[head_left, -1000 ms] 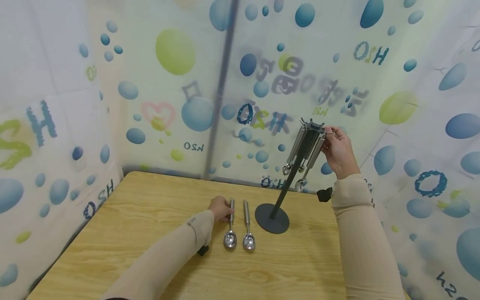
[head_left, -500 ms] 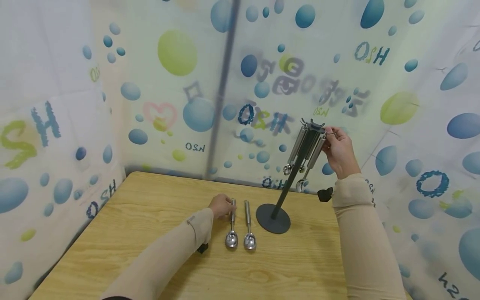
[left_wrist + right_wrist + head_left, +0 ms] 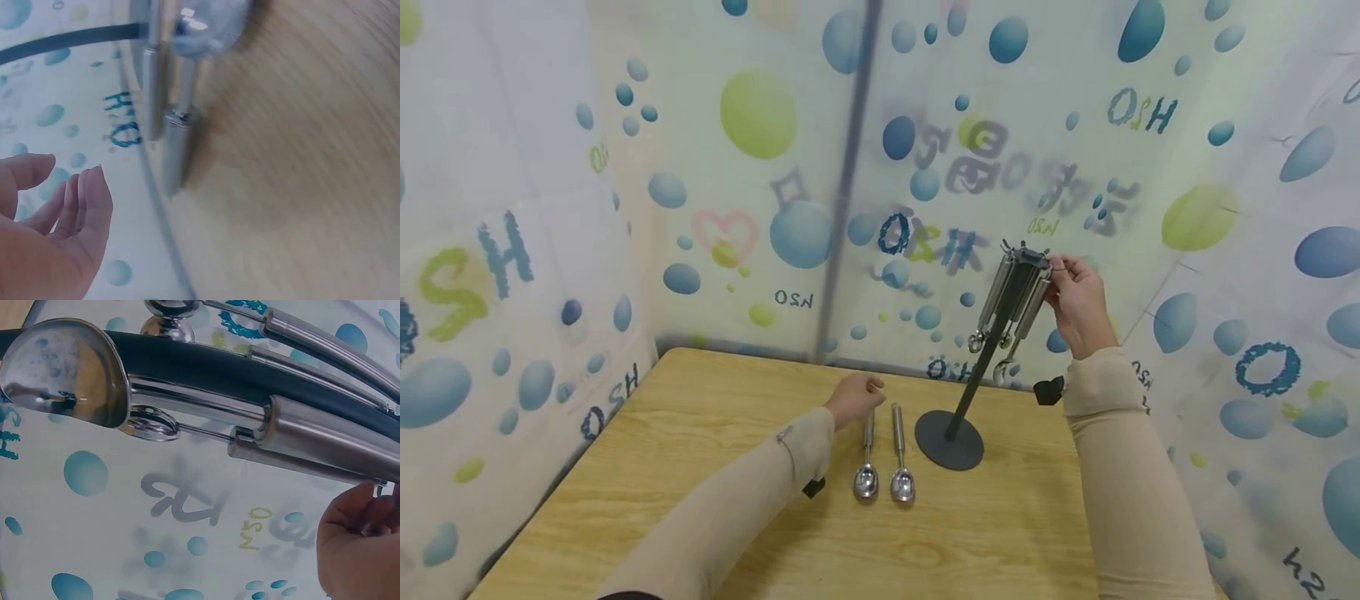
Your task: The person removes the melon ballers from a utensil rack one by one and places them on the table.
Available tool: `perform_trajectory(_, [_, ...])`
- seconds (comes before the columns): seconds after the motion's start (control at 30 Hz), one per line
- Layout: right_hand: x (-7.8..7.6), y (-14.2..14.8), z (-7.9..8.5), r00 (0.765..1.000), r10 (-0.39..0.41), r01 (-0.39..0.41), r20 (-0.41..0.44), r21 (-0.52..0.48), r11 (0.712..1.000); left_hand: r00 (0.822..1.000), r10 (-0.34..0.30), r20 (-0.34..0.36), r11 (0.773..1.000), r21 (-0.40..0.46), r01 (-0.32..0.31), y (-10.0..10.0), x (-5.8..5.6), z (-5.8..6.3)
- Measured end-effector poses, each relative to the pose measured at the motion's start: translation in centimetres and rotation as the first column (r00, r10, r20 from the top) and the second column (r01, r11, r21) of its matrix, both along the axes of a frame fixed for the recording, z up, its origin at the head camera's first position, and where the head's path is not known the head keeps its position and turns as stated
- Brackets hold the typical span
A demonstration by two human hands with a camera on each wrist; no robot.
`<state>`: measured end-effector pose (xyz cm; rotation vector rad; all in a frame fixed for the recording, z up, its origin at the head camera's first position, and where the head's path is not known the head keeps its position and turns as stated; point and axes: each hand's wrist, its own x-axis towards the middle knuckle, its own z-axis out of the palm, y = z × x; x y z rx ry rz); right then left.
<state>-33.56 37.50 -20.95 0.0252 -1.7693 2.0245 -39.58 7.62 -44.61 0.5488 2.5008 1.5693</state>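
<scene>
Two metal ice cream scoops lie side by side on the table, the left scoop [image 3: 867, 482] and the right scoop [image 3: 902, 483], handles pointing away. My left hand [image 3: 856, 398] is over the handle end of the left scoop, holding nothing. In the left wrist view its fingers [image 3: 94, 200] are loosely curved, apart from both handles. A dark utensil stand [image 3: 973, 387] rises at the right, hung with steel-handled utensils, including a larger scoop [image 3: 65, 372] and small round-headed ones. My right hand [image 3: 1078, 304] pinches a hook at the stand's top, beside a hanging handle [image 3: 331, 437].
The wooden table [image 3: 700, 467] ends at a patterned curtain [image 3: 737, 208] close behind the stand. The stand's round base [image 3: 949, 440] is just right of the two lying scoops. Other hooks stick out around the stand's top.
My left hand has let go of the left scoop's handle and moved up and slightly right. The right hand stays at the stand's top. The head view has shifted slightly.
</scene>
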Motion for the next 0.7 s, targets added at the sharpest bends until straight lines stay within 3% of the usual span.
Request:
perform_trajectory(0.3, [-1.0, 0.3, -1.1, 0.998, -0.041, 0.039, -0.052, -0.036, 0.999, 0.996, -0.086, -0.022, 0.996, 0.023, 0.086, 1.3, 1.5, 2.0])
perform_trajectory(0.53, [-1.3, 0.3, -1.0, 0.976, 0.154, -0.177, -0.155, -0.145, 0.974, 0.989, -0.138, -0.048, 0.989, 0.053, 0.140, 1.9, 2.3, 4.1])
perform_trajectory(0.7, [-1.3, -0.3, -0.4, 0.977, 0.153, -0.167, -0.146, -0.086, 0.982, 0.987, -0.154, -0.039, 0.982, 0.101, 0.158, 2.1, 2.5, 5.2])
